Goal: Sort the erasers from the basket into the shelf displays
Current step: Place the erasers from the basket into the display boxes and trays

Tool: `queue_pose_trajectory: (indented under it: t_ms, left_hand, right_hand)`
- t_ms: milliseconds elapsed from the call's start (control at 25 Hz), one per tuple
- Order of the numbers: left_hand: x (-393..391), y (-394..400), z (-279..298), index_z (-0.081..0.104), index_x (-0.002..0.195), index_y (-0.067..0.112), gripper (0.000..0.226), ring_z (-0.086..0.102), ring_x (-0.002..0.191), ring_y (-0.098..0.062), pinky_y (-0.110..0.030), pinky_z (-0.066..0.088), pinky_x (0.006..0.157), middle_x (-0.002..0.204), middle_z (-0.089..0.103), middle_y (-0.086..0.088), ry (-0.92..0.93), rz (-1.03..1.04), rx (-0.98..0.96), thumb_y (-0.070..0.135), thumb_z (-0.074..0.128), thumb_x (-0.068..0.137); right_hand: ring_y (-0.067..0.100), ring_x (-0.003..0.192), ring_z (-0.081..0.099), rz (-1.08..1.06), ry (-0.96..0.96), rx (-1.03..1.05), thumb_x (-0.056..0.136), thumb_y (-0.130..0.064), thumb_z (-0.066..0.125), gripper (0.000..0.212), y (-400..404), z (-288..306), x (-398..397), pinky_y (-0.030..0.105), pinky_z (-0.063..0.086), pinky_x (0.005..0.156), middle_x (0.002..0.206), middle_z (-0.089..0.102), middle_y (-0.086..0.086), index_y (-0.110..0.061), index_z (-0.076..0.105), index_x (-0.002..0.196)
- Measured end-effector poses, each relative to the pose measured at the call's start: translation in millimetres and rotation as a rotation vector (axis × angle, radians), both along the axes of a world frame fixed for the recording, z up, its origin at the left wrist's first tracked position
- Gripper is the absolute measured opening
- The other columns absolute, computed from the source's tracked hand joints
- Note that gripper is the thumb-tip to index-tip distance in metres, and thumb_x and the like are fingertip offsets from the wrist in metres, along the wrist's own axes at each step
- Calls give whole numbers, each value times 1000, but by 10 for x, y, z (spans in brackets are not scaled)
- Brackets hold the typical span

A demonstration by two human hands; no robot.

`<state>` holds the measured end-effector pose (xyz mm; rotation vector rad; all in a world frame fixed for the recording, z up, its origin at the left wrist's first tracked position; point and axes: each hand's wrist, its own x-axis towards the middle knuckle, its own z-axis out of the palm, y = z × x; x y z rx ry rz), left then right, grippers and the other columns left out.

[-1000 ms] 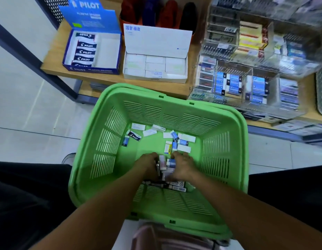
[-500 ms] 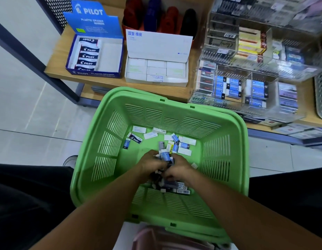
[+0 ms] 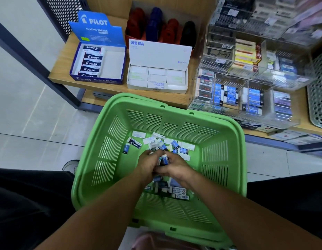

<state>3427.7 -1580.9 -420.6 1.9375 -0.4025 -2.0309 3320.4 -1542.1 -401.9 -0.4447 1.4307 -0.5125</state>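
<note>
blue "pilot plastic eraser" box (image 3: 98, 56) sits on the shelf (image 3: 64, 51). in the green basket (image 3: 226, 159), left hand (image 3: 147, 165) and right hand (image 3: 176, 167) together clutch blue-sleeved erasers (image 3: 163, 158) (fingers curled).

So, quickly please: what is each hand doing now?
Left hand: curled around erasers in the basket.
Right hand: holding a blue eraser.

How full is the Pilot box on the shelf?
About half full. The Pilot box holds one row of erasers on its left; its right half shows bare white bottom.
</note>
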Motion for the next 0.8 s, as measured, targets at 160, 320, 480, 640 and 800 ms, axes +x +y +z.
queue_pose_trajectory:
  t_ms: [160, 320, 480, 640, 800]
  left_hand:
    - [-9, -41, 75, 56, 123, 13, 51, 69, 87, -28, -35, 59, 58, 112, 67, -11, 1, -42, -57, 16, 80, 78]
    - [40, -144, 212, 63, 115, 10, 40, 71, 71, -21, -34, 58, 57, 98, 74, -10, 22, -82, -126, 15, 79, 79]
    - [164, -282, 552, 64, 93, 13, 18, 65, 55, -14, -24, 49, 50, 74, 71, -6, 92, -207, -199, 3, 72, 81]
    - [270, -416, 1013, 61, 91, 12, 13, 59, 59, -19, -20, 41, 42, 87, 67, -14, 251, -500, -217, 3, 68, 85]
    - [243, -549, 1652, 56, 93, 12, 14, 62, 64, -23, -20, 41, 39, 88, 65, -12, 422, -633, -286, 3, 64, 87]
  right_hand:
    - [37, 93, 72, -57, -106, 45, 81, 19, 66, 63, -62, 188, -140, 40, 59, 85, 114, 62, 24, -7, 46, 134]
    - [39, 96, 71, 76, -191, 47, 82, 14, 69, 53, -234, 426, -305, 36, 59, 85, 106, 69, 28, -4, 52, 130]
    - [28, 95, 72, 210, 48, -33, 82, 20, 61, 47, -464, 706, -523, 40, 58, 88, 118, 69, 14, -6, 64, 121]
    - [27, 92, 68, 310, 110, -87, 81, 20, 59, 50, -586, 1130, -758, 37, 59, 82, 129, 57, 11, -13, 66, 118]
    - [29, 92, 66, 333, -4, -164, 85, 14, 61, 55, -646, 1616, -843, 39, 58, 86, 127, 60, 20, -18, 62, 129]
